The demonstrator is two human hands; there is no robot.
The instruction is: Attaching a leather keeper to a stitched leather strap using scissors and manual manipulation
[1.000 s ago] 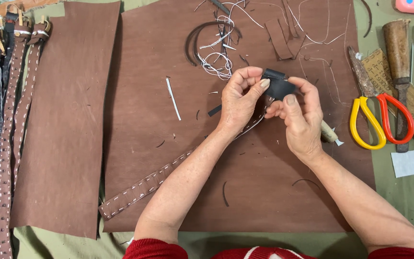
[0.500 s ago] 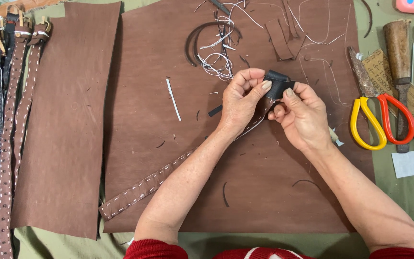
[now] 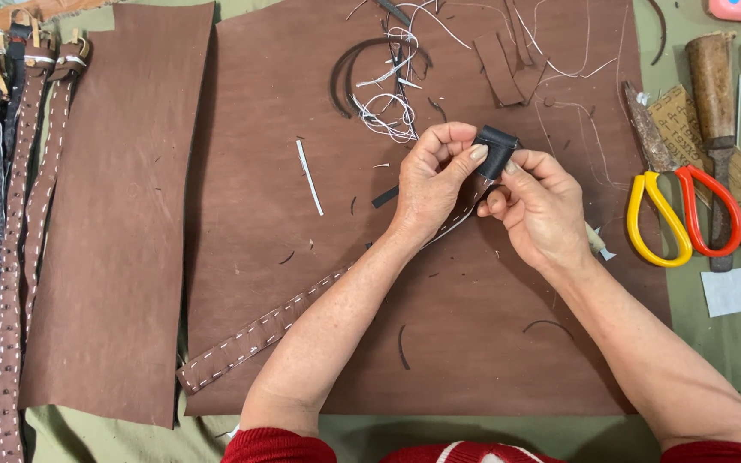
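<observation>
Both hands' grip (image 3: pixel 484 176) around black leather loop (image 3: pixel 497 150), strap end

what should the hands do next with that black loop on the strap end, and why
Probably ease the small black leather loop further along the brown stitched leather strap. The left hand pinches the loop with its thumb on it, and the right hand supports it from the other side. The loop sits right at the strap's end, so it looks barely seated.
</observation>
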